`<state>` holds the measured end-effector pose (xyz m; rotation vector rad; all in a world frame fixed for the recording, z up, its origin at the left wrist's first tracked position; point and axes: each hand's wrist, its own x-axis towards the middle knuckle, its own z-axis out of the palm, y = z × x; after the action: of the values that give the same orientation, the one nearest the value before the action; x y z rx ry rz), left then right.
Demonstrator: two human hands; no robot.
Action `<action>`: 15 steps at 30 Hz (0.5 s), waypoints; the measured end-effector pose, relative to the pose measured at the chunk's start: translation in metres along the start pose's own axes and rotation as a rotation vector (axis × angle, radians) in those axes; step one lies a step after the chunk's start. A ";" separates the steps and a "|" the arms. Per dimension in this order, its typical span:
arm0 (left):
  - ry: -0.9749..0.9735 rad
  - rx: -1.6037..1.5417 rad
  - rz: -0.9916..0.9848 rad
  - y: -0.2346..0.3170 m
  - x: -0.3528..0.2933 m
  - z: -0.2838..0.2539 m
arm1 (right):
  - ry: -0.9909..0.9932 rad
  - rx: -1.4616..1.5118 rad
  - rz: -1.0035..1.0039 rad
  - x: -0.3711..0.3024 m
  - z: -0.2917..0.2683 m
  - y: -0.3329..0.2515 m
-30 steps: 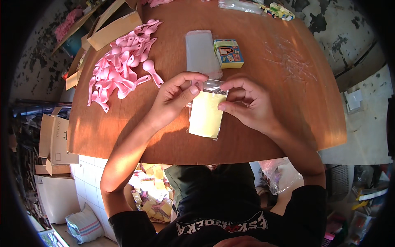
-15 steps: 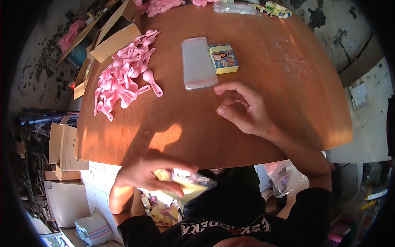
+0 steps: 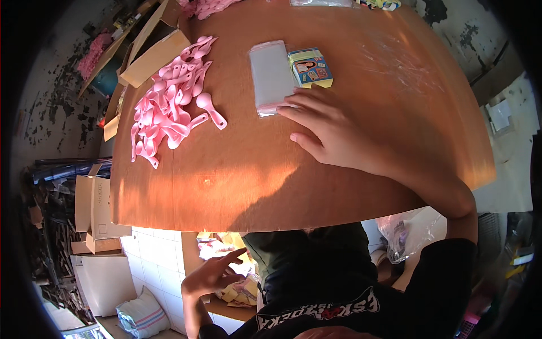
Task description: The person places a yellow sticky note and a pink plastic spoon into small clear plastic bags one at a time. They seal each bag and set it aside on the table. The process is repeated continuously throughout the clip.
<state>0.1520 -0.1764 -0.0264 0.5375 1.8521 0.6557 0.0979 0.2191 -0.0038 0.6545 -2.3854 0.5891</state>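
My right hand (image 3: 322, 124) is over the middle of the wooden table, its fingers stretched out and apart. Its fingertips are at the lower right corner of a stack of clear plastic bags (image 3: 270, 76); I cannot tell whether they touch it. Beside the bags lies a stack of blue and yellow printed cards (image 3: 311, 66), close to the same fingers. Below the table's front edge, my left hand (image 3: 217, 275) hangs with fingers spread, holding nothing visible. Under it stands a cardboard box containing several yellowish packets (image 3: 240, 294). A heap of pink plastic spoons (image 3: 164, 113) lies at the table's left.
An open cardboard carton (image 3: 155, 59) stands at the table's far left edge. Another carton (image 3: 104, 209) is on the left, above a white woven sack (image 3: 142, 316). A clear plastic bag (image 3: 403, 234) hangs near the right front edge. More plastic packaging (image 3: 322, 3) lies at the far edge.
My left hand has moved down over the box and let go of the yellowish packet. My right hand has opened out and moved up toward the plastic bags.
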 end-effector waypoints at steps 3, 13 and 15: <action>-0.003 0.329 0.555 0.053 -0.002 -0.014 | -0.084 -0.229 0.001 0.008 0.020 0.008; 0.628 0.136 0.897 0.168 0.115 -0.115 | -0.226 -0.361 0.035 0.003 0.025 0.014; 0.725 0.125 0.855 0.151 0.154 -0.130 | -0.196 -0.333 0.037 0.009 0.027 0.012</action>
<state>-0.0139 0.0102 0.0059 1.3391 2.3086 1.4458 0.0738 0.2112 -0.0208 0.5413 -2.5998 0.1373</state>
